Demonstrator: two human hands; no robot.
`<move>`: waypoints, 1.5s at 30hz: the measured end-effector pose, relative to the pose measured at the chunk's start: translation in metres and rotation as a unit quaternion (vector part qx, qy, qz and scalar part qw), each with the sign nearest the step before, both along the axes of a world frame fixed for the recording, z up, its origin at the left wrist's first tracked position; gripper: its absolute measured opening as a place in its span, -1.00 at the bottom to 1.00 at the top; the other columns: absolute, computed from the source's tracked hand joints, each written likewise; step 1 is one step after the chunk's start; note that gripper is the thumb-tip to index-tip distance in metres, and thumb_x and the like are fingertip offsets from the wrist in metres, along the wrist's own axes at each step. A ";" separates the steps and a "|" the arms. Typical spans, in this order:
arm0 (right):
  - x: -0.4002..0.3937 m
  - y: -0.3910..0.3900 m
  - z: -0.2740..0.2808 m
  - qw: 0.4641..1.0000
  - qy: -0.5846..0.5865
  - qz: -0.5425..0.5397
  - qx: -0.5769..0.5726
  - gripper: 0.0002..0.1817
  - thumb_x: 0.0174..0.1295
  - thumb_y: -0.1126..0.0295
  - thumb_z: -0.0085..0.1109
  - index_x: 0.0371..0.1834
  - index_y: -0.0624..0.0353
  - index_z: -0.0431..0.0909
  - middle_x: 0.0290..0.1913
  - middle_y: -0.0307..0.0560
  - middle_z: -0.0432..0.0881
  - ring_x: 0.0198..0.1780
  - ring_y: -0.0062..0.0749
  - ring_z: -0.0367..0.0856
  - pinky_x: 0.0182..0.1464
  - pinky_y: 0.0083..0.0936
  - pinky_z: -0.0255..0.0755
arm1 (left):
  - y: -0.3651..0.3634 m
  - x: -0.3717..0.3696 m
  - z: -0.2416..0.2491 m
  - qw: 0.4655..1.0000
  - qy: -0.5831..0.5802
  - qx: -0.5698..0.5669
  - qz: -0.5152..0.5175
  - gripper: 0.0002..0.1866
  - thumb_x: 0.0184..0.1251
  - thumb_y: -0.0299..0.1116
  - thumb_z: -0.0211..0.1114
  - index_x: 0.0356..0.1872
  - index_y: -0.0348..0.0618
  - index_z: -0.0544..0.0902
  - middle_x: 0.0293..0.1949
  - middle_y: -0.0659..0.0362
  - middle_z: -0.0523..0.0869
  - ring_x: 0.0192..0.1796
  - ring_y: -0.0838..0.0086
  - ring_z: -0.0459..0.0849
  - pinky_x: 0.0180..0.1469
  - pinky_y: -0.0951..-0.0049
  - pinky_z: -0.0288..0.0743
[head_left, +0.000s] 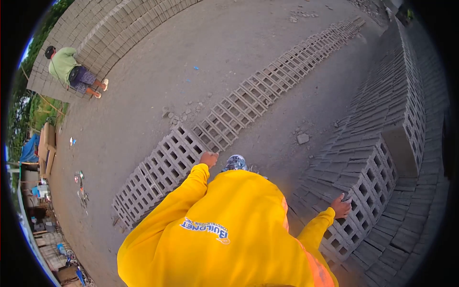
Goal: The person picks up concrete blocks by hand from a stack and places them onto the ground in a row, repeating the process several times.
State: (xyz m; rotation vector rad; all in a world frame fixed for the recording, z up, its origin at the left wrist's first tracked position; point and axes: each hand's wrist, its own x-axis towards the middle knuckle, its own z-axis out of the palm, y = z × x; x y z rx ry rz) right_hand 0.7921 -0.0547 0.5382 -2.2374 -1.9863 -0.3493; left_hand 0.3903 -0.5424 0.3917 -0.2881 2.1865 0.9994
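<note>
My left hand, fingers curled, is at the near end of a low row of hollow concrete blocks, closed on the edge of a block there. To the right, my right hand lies against the top edge of a stack of hollow blocks, its fingers somewhat apart. Both arms are in yellow sleeves. Between the hands, a patterned cap or shoe shape shows past the yellow shirt; what it is, I cannot tell.
A long line of blocks runs to the upper right across grey ground. A high stacked wall stands at the right. Another person stands by stacked blocks at the upper left. Rubble lies on the ground.
</note>
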 end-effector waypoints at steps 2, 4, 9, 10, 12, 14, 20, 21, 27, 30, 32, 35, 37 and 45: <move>0.005 0.001 -0.008 1.000 -0.018 0.007 0.009 -0.36 0.35 -0.19 0.05 0.41 -0.14 0.43 0.32 -0.01 0.52 0.39 -0.05 0.38 0.43 0.08 0.05 | -0.017 0.002 0.003 0.999 0.017 -0.018 -0.025 -0.51 0.33 0.02 0.25 -0.39 -0.33 0.73 -0.50 -0.01 0.74 -0.36 0.15 0.74 -0.18 0.21 0.55; 0.007 0.000 -0.007 1.000 -0.024 0.015 -0.004 -0.35 0.34 -0.22 0.04 0.40 -0.14 0.44 0.33 -0.02 0.51 0.37 -0.03 0.40 0.40 0.07 0.12 | -0.034 0.004 0.003 0.996 0.016 -0.082 -0.033 -0.51 0.32 0.05 0.23 -0.23 -0.27 0.77 -0.20 -0.18 0.77 0.05 0.03 0.72 0.10 0.19 0.54; 0.061 0.033 -0.037 0.997 0.025 0.070 0.008 -0.31 0.32 -0.26 0.04 0.37 -0.07 0.50 0.30 0.13 0.52 0.27 0.10 0.51 0.20 0.01 0.44 | -0.096 -0.003 -0.017 0.985 -0.036 -0.154 -0.070 -0.49 0.30 0.09 0.23 -0.13 -0.22 0.78 -0.07 -0.16 0.75 0.13 -0.03 0.67 0.20 0.16 0.50; 0.060 0.020 -0.025 0.996 0.043 0.074 -0.006 -0.30 0.32 -0.27 0.03 0.36 -0.05 0.51 0.30 0.18 0.51 0.24 0.13 0.53 0.19 0.01 0.44 | -0.104 -0.007 -0.017 0.982 -0.028 -0.167 -0.085 -0.48 0.29 0.10 0.24 -0.13 -0.22 0.78 -0.06 -0.16 0.75 0.12 -0.03 0.67 0.20 0.16 0.51; 0.054 -0.014 0.007 0.993 0.074 0.081 -0.037 -0.28 0.31 -0.28 0.02 0.34 -0.01 0.52 0.29 0.27 0.50 0.20 0.18 0.55 0.17 0.01 0.46 | -0.120 -0.017 -0.012 0.975 -0.017 -0.191 -0.115 -0.47 0.27 0.11 0.24 -0.12 -0.21 0.77 -0.05 -0.16 0.74 0.11 -0.05 0.67 0.20 0.15 0.51; 0.086 -0.031 -0.016 0.994 -0.054 -0.027 -0.089 -0.26 0.31 -0.30 0.02 0.34 0.02 0.51 0.33 0.34 0.45 0.17 0.25 0.54 0.18 -0.02 0.46 | -0.130 -0.029 -0.008 0.968 -0.024 -0.219 -0.119 -0.44 0.26 0.13 0.25 -0.10 -0.23 0.76 -0.05 -0.18 0.74 0.10 -0.04 0.68 0.19 0.14 0.53; 0.053 -0.112 -0.002 0.976 -0.127 0.060 -0.165 -0.02 0.26 -0.41 -0.04 0.52 0.15 0.23 0.46 0.29 0.29 0.42 0.19 0.31 0.43 -0.07 0.21 | -0.165 -0.094 -0.110 0.927 -0.068 -0.291 -0.227 -0.31 0.22 0.19 0.27 0.15 -0.23 0.64 0.11 -0.19 0.67 0.16 -0.05 0.64 0.23 0.13 0.50; 0.055 -0.105 0.003 0.973 -0.130 0.039 -0.189 0.02 0.25 -0.43 -0.06 0.55 0.16 0.16 0.48 0.29 0.25 0.44 0.17 0.28 0.46 -0.07 0.17 | -0.164 -0.102 -0.122 0.919 -0.052 -0.300 -0.249 -0.28 0.21 0.19 0.28 0.18 -0.24 0.61 0.13 -0.18 0.66 0.18 -0.04 0.64 0.25 0.11 0.48; 0.040 -0.107 -0.014 0.982 -0.136 0.026 -0.126 0.08 0.23 -0.44 -0.04 0.59 0.17 0.05 0.53 0.21 0.21 0.47 0.12 0.23 0.49 -0.08 0.11 | -0.172 -0.168 -0.252 0.856 0.028 -0.347 -0.381 -0.15 0.23 0.23 0.25 0.36 -0.27 0.44 0.42 -0.09 0.41 0.49 0.03 0.31 0.49 -0.02 0.13; 0.073 -0.094 -0.009 0.974 -0.133 0.040 -0.179 0.07 0.25 -0.38 0.00 0.58 0.26 0.05 0.49 0.25 0.26 0.45 0.13 0.27 0.48 -0.12 0.12 | -0.173 -0.183 -0.302 0.809 0.038 -0.370 -0.455 -0.16 0.28 0.25 0.18 0.37 -0.28 0.43 0.48 -0.06 0.33 0.57 0.07 0.13 0.56 -0.08 -0.11; 0.039 -0.105 -0.013 0.988 -0.038 -0.014 -0.148 0.02 0.27 -0.27 0.09 0.60 0.20 0.01 0.51 0.24 0.22 0.39 0.11 0.35 0.48 -0.11 0.13 | -0.181 -0.183 -0.337 0.779 0.126 -0.370 -0.490 -0.16 0.30 0.26 0.16 0.34 -0.29 0.44 0.44 -0.06 0.39 0.57 0.07 0.12 0.56 -0.09 -0.14; 0.038 -0.109 -0.021 0.991 -0.042 -0.018 -0.129 0.03 0.26 -0.22 0.15 0.61 0.18 -0.03 0.52 0.24 0.21 0.39 0.11 0.36 0.46 -0.09 0.18 | -0.193 -0.194 -0.361 0.804 0.135 -0.342 -0.467 -0.21 0.27 0.23 0.18 0.23 -0.33 0.54 0.33 -0.09 0.52 0.52 0.09 0.25 0.57 -0.05 -0.19; 0.039 -0.107 -0.023 0.993 -0.046 -0.018 -0.107 0.04 0.25 -0.21 0.19 0.61 0.17 -0.05 0.52 0.25 0.19 0.41 0.12 0.33 0.45 -0.08 0.21 | -0.185 -0.200 -0.361 0.797 0.098 -0.354 -0.479 -0.26 0.24 0.21 0.21 0.12 -0.34 0.60 0.23 -0.11 0.60 0.45 0.10 0.35 0.58 -0.03 -0.18; 0.041 -0.116 -0.025 0.995 -0.077 0.028 -0.054 0.05 0.20 -0.25 0.22 0.56 0.27 0.09 0.45 0.35 0.29 0.40 0.19 0.33 0.46 -0.14 0.18 | -0.167 -0.210 -0.368 0.813 0.022 -0.400 -0.423 -0.34 0.11 0.18 0.33 -0.06 -0.28 0.72 0.00 -0.11 0.74 0.13 0.16 0.68 0.60 0.14 -0.28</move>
